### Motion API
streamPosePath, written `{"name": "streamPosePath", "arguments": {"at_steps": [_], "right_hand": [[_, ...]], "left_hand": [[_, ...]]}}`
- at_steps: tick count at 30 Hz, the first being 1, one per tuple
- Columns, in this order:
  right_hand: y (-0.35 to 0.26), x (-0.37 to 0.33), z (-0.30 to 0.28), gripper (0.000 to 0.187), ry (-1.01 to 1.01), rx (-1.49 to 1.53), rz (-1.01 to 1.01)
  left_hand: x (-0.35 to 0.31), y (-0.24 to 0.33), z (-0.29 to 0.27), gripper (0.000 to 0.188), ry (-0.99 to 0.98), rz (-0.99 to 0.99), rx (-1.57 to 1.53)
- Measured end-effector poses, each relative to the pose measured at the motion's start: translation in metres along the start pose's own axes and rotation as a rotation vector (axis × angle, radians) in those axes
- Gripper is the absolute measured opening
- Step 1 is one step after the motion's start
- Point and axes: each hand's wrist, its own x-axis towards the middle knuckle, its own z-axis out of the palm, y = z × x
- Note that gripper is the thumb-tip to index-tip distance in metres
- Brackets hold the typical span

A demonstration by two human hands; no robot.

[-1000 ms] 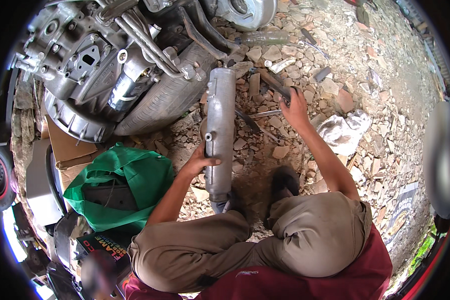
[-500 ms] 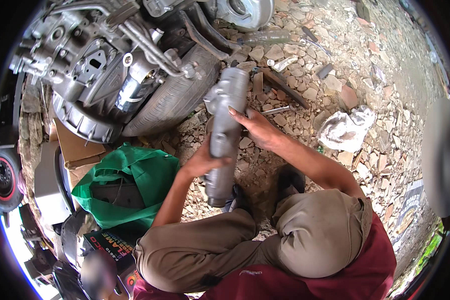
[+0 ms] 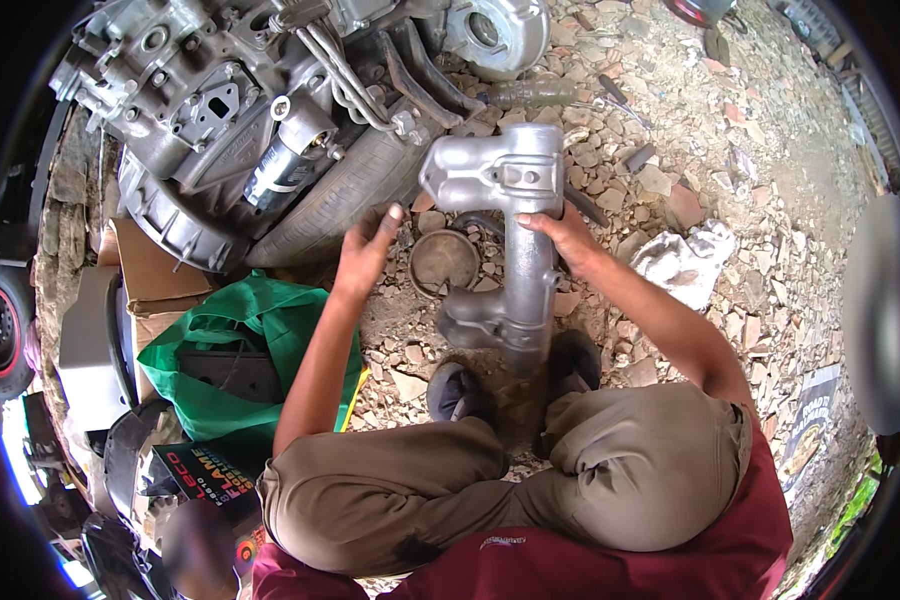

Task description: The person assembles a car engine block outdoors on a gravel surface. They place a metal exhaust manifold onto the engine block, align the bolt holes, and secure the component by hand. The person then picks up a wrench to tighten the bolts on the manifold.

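A grey cast-metal intake manifold (image 3: 528, 255) hangs over the stony ground in front of my knees. It has a long tube, with paired branches pointing left at its far and near ends. My right hand (image 3: 570, 238) grips the tube just below the far branches, thumb across the top. To the left of the manifold, my left hand (image 3: 368, 248) is apart from it and holds nothing, its thumb and fingers partly spread. Between that hand and the tube, a round brown dish (image 3: 444, 263) lies on the ground.
A metal engine (image 3: 200, 120) with a dark oil filter (image 3: 275, 172) rests by a tyre (image 3: 345, 205) at the far left. Beside my left forearm sits a green bag (image 3: 235, 350). A white cloth (image 3: 685, 262) lies on the broken stones at right, and a plastic bottle (image 3: 532, 93) farther off.
My left hand has let go of the manifold and moved left. The manifold has shifted right and turned, so its branches now show pointing left. My right hand keeps its hold.
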Motion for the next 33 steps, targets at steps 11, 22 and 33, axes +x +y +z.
{"name": "streamPosePath", "arguments": {"at_steps": [11,22,33], "right_hand": [[-0.027,0.036,-0.027,0.099,-0.681,-0.749,0.251],[-0.041,0.048,-0.048,0.093,-0.569,-0.953,0.286],[0.079,-0.031,-0.069,0.114,0.058,-0.609,0.346]], "left_hand": [[-0.014,0.012,0.044,0.087,-0.541,-0.022,0.099],[-0.083,-0.069,0.053,0.057,-0.206,-0.427,-0.432],[-0.097,-0.155,0.006,0.064,0.063,-0.569,-0.734]]}}
